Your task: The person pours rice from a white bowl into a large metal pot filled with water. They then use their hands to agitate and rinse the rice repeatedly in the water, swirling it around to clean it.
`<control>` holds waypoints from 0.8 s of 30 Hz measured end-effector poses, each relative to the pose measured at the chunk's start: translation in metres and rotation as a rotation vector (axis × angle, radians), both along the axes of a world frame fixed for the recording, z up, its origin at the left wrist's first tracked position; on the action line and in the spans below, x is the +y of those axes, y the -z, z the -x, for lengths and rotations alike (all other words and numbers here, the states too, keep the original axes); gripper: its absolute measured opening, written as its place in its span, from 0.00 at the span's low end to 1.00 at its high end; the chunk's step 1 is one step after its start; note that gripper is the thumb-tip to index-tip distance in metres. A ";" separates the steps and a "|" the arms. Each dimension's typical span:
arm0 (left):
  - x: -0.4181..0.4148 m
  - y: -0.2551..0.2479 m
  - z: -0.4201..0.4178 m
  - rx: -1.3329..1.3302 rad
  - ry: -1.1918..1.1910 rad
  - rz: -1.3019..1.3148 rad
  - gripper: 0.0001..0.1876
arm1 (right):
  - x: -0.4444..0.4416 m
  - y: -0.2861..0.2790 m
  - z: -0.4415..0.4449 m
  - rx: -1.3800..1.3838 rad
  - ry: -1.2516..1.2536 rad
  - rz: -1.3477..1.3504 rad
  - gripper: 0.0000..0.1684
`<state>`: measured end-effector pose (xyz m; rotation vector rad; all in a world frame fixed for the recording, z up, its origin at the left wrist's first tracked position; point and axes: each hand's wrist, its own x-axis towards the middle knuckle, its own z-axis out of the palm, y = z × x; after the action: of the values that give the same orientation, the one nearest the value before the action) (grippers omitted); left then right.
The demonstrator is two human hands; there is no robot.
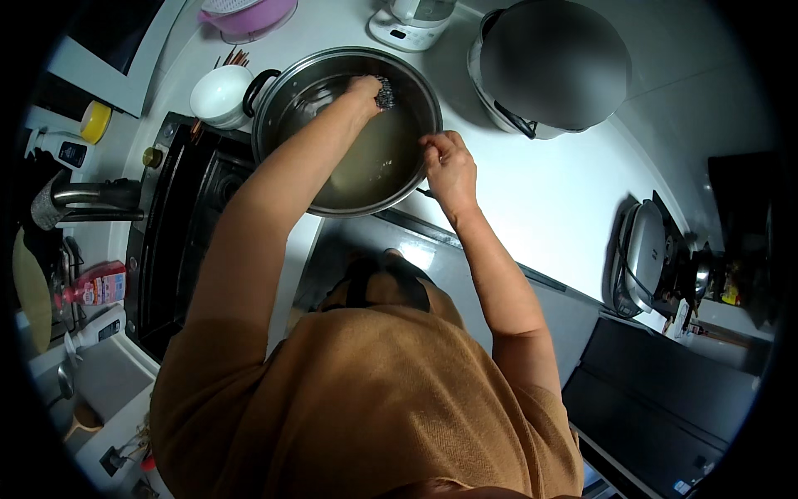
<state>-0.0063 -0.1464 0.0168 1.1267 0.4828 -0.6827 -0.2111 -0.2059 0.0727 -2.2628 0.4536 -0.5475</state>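
Note:
A large metal pot point(368, 168) with a black side handle point(254, 93) stands before me, with cloudy liquid in its bottom. My left hand point(365, 92) reaches inside it and grips a dark, metallic-looking mesh scouring pad point(385, 93) near the far inner wall. At the right side of the pot, my right hand point(450, 168) has bent fingers at the rim; whether they pinch the rim is hard to tell. A few pale bits point(386, 165) show in the liquid.
Left of the pot are a white bowl point(221, 93) and a black gas stove point(181, 231). Behind stand a purple basin point(249, 17), a white appliance base point(402, 31) and another large pot point(511, 118) under a round, blurred grey shape. A grey electric appliance point(645, 256) lies far right.

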 end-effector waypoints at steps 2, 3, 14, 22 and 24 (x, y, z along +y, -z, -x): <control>0.000 0.021 -0.015 0.090 -0.089 0.016 0.08 | 0.001 -0.001 -0.001 -0.006 -0.015 0.031 0.08; -0.002 0.025 -0.014 0.113 -0.034 0.013 0.08 | 0.001 0.000 -0.001 -0.009 -0.019 0.059 0.09; -0.013 0.009 0.055 0.104 0.280 -0.002 0.08 | 0.000 0.005 0.000 0.014 0.006 0.076 0.09; 0.004 0.024 -0.028 0.250 -0.060 0.043 0.08 | 0.002 0.002 0.000 -0.010 0.009 0.050 0.07; -0.004 0.020 -0.015 0.209 0.099 0.098 0.08 | 0.002 0.002 -0.001 -0.007 0.002 0.078 0.08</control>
<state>0.0089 -0.1500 -0.0037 0.9962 0.5670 -0.9065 -0.2106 -0.2040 0.0704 -2.3340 0.4383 -0.5829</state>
